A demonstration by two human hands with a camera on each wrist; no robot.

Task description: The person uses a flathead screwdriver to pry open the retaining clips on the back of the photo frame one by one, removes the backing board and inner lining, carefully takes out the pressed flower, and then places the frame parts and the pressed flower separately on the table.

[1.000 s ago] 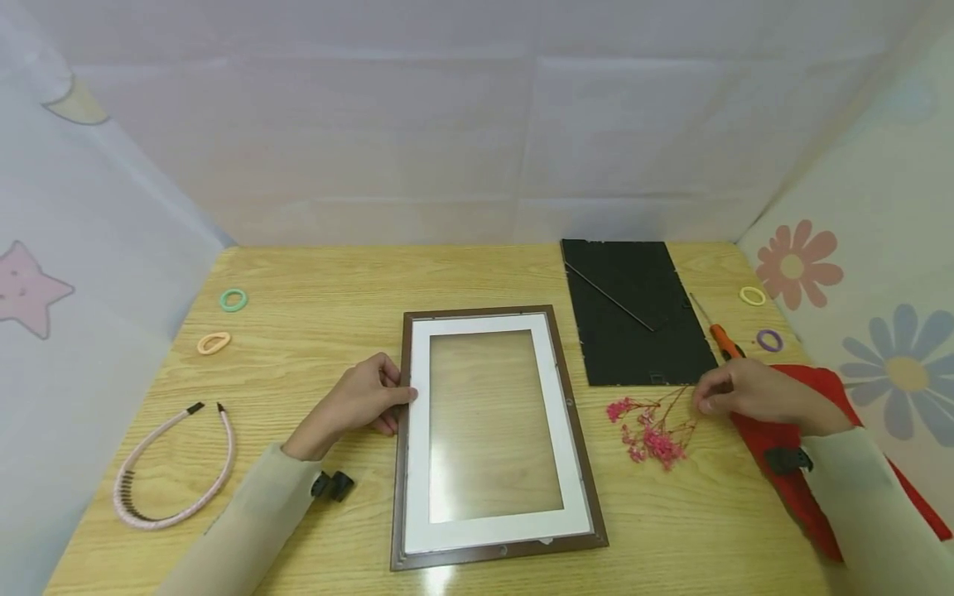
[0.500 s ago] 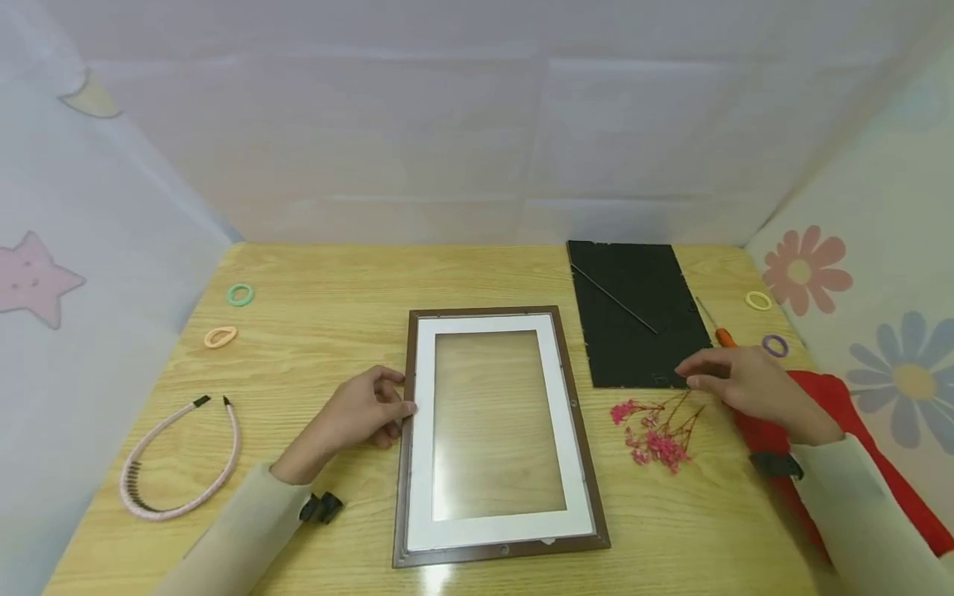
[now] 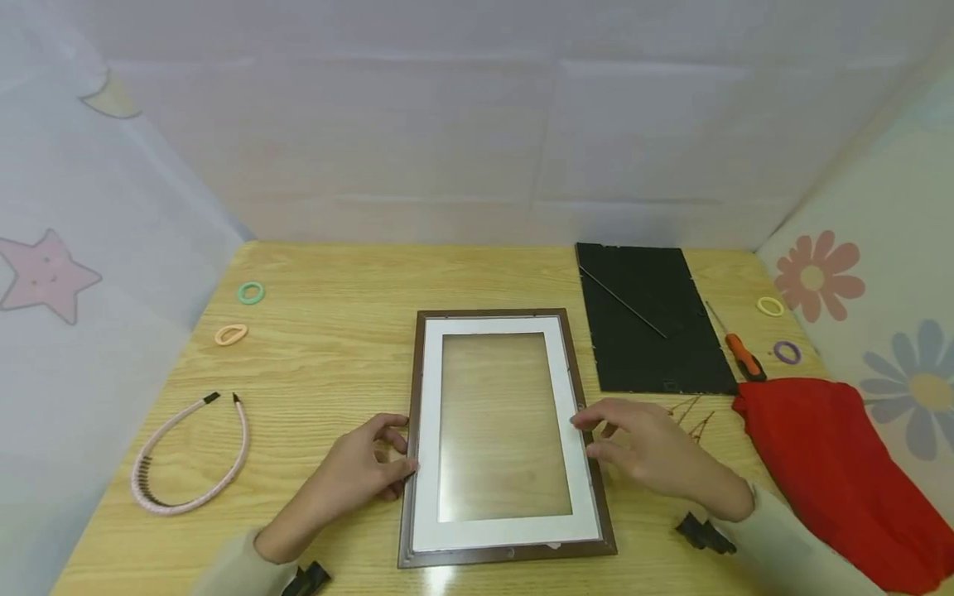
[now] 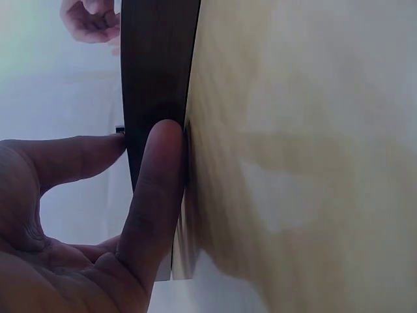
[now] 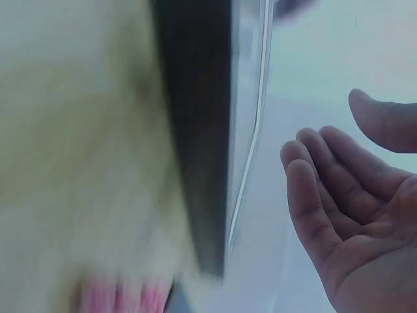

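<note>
Head view: picture frame (image 3: 503,437) lies flat, face-down with white mat showing, at the middle of the table's (image 3: 328,331) near edge; left hand (image 3: 361,472) grips its left rail, thumb and fingers curled round it, confirmed in left wrist view (image 4: 153,195). Right hand (image 3: 645,451) hovers relaxed and empty over the frame's right rail, covering the pink flower sprig (image 3: 689,411); black backing board (image 3: 652,319) sits toward the far right corner. To do this well, likely seat both hands on opposite rails, keep fingertips off the glass, and lift level so the mat doesn't slide.
</note>
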